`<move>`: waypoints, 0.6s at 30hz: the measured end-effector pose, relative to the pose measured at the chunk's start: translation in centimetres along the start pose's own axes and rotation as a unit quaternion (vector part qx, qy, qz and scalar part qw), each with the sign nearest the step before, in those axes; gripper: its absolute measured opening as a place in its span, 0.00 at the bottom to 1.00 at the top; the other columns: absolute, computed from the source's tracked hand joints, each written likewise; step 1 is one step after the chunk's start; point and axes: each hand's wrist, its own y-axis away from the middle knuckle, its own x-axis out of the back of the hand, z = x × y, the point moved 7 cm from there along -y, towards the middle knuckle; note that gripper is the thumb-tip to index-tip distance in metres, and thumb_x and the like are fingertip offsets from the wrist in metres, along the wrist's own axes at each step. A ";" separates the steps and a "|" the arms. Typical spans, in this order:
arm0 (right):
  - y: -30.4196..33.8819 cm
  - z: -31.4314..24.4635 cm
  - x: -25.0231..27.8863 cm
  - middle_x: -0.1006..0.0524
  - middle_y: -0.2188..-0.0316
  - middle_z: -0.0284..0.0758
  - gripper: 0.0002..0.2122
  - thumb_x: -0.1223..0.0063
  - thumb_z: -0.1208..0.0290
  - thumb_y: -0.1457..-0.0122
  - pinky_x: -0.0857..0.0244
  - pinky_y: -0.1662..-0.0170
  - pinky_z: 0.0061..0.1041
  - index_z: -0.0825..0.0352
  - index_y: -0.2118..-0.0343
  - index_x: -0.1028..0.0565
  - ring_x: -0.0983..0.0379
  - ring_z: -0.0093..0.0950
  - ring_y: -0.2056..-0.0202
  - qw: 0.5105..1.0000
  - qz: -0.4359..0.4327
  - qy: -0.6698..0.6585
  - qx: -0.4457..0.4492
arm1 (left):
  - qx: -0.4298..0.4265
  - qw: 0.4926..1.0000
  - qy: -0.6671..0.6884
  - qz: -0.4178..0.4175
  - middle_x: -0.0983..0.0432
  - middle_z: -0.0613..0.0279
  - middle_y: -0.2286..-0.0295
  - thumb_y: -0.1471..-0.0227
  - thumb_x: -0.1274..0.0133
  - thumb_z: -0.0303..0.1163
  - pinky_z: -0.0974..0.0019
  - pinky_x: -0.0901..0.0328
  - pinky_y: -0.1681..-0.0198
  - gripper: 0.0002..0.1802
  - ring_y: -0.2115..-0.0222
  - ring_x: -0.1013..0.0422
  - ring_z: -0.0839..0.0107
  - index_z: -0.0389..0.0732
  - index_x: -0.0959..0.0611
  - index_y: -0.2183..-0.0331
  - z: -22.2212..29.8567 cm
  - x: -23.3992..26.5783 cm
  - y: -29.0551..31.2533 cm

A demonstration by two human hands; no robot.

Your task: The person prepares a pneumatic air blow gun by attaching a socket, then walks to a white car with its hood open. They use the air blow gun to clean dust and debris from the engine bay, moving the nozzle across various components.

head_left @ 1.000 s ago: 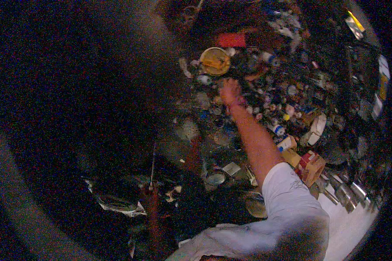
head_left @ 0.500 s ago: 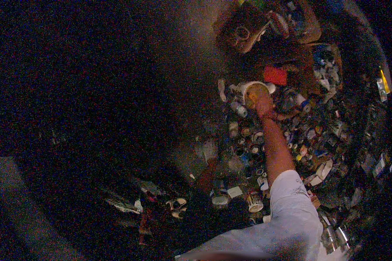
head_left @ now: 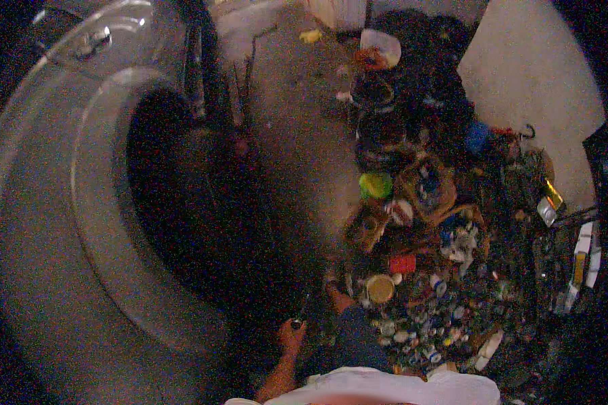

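"The right arm had withdrawn from over the bucket point(head_left: 380, 289) since the earlier frame. Where were the hands?"

"The left hand point(head_left: 292, 333) was closed round a small dark object point(head_left: 296, 325), too dim to name. The right was out of view, so I couldn't tell its state."

"How was that object best held?"

"Firmly, I'd judge, and clear of the lower leg point(head_left: 342, 302) nearby."

"And the bucket?"

"At the far left edge of the heap of small containers point(head_left: 419, 331), with a red box point(head_left: 402, 264) just beyond and a green bowl-like thing point(head_left: 375, 185) farther off."
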 end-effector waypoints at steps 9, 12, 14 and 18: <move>0.1 2.0 -9.0 0.18 0.64 0.45 0.27 0.35 0.49 0.47 0.28 0.57 0.42 0.65 0.50 0.23 0.20 0.42 0.64 0.970 -0.121 -0.192 -0.090 | -0.033 0.988 0.150 0.025 0.15 0.51 0.67 0.56 0.29 0.52 0.53 0.27 0.59 0.24 0.66 0.19 0.51 0.44 0.12 0.63 -3.4 8.0 -4.3; -5.1 -8.9 -5.5 0.18 0.66 0.42 0.24 0.35 0.52 0.46 0.29 0.59 0.40 0.67 0.54 0.22 0.21 0.39 0.65 0.962 -0.055 -0.267 -0.030 | -0.002 0.989 0.106 0.106 0.15 0.56 0.70 0.57 0.27 0.51 0.59 0.28 0.63 0.24 0.70 0.21 0.61 0.41 0.12 0.66 -4.2 17.3 -4.3; -11.5 -20.8 -0.6 0.19 0.68 0.39 0.21 0.34 0.56 0.43 0.29 0.61 0.38 0.71 0.58 0.22 0.22 0.33 0.66 0.961 0.061 -0.267 0.045 | 0.047 0.977 0.195 0.072 0.16 0.60 0.71 0.55 0.27 0.48 0.64 0.30 0.65 0.23 0.73 0.23 0.68 0.40 0.13 0.67 -3.2 21.1 -10.0; -21.5 -48.4 10.6 0.17 0.60 0.41 0.25 0.33 0.53 0.44 0.28 0.53 0.36 0.70 0.54 0.22 0.19 0.34 0.58 0.896 0.102 -0.340 0.266 | 0.052 0.949 0.306 0.060 0.19 0.67 0.74 0.52 0.28 0.43 0.70 0.35 0.69 0.19 0.76 0.28 0.77 0.38 0.13 0.68 -0.6 29.6 -26.6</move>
